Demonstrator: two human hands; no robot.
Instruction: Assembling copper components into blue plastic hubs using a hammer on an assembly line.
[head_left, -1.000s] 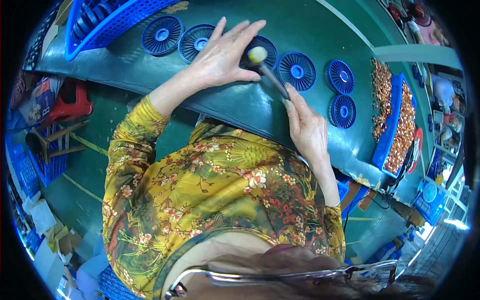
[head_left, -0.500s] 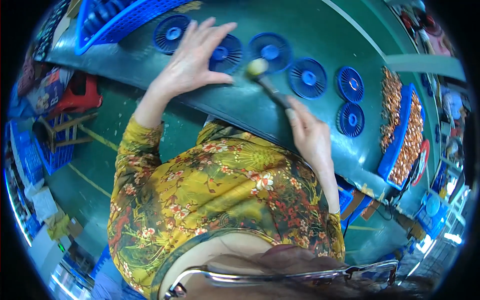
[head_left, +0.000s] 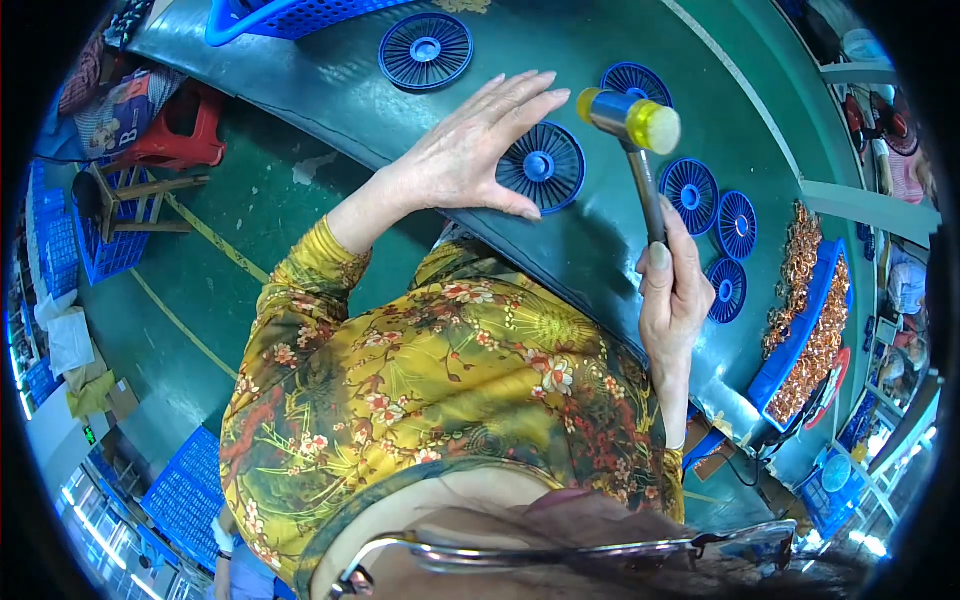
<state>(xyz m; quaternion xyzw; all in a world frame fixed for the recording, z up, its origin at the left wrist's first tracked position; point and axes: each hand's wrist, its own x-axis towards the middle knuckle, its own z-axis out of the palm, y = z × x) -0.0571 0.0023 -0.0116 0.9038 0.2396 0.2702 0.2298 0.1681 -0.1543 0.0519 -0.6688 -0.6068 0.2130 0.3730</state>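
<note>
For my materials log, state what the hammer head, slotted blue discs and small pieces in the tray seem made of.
Hammer head: yellow end caps, perhaps plastic or rubber, translucent-looking; the barrel between gleams like metal. Slotted blue discs: likely satin moulded plastic, given uniform colour and thin, regular ribs. Small pieces: probably metal, copper-coloured and shiny; plating possible.

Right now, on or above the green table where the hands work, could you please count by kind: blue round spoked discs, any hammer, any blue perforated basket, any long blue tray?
Blue round spoked discs: 6
Hammer with yellow striking faces: 1
Blue perforated plastic basket, partly out of view: 1
Long blue tray holding copper-coloured pieces: 1
Total: 9
</note>
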